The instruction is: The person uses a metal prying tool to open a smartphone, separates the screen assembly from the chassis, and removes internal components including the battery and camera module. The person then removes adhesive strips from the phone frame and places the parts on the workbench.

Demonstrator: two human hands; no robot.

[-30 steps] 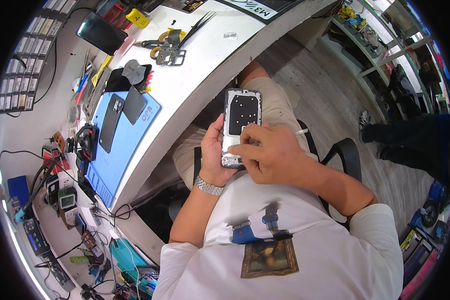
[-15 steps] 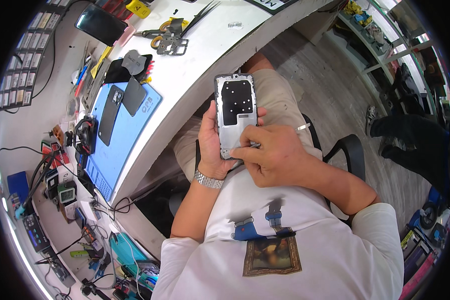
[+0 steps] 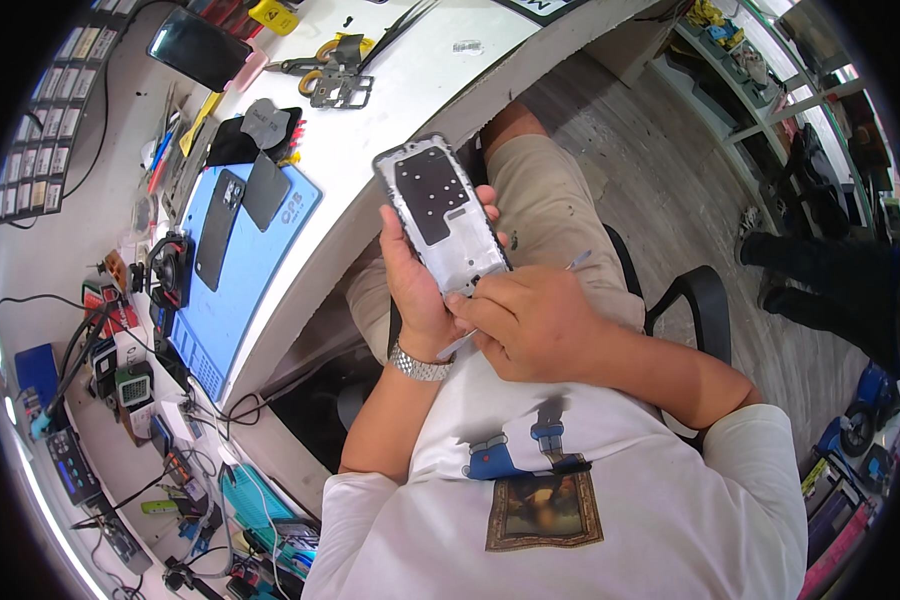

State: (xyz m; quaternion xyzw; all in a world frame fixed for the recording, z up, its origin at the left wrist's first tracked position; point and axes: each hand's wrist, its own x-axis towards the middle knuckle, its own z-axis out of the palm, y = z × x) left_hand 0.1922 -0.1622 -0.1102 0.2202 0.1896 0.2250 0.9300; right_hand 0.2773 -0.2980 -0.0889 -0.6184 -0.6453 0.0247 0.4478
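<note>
My left hand point(image 3: 417, 295), a metal watch on its wrist, is closed round a phone's bare mid-frame point(image 3: 457, 252). The frame is silver with a black patch dotted with light spots, and it tilts with its top toward the upper left. My right hand point(image 3: 540, 320) pinches at the frame's lower end, thumb and fingertips together. From behind its knuckles sticks the end of a thin metal tool point(image 3: 578, 260); its working tip is hidden by my fingers. A small dark spot shows on the frame by my fingertips; I cannot tell whether it is a part.
On the white bench point(image 3: 390, 120) to the left lies a blue mat point(image 3: 255, 270) with a phone back cover point(image 3: 220, 230). Farther back are scissors point(image 3: 315, 70), a metal bracket point(image 3: 342, 88) and a dark phone point(image 3: 198, 48). A chair armrest point(image 3: 705, 290) is at my right; another person's legs point(image 3: 820, 275) stand beyond.
The frame has turned anticlockwise in my left hand, its top swinging left. My right hand has shifted slightly left and down, and the tool's end moved left with it.
</note>
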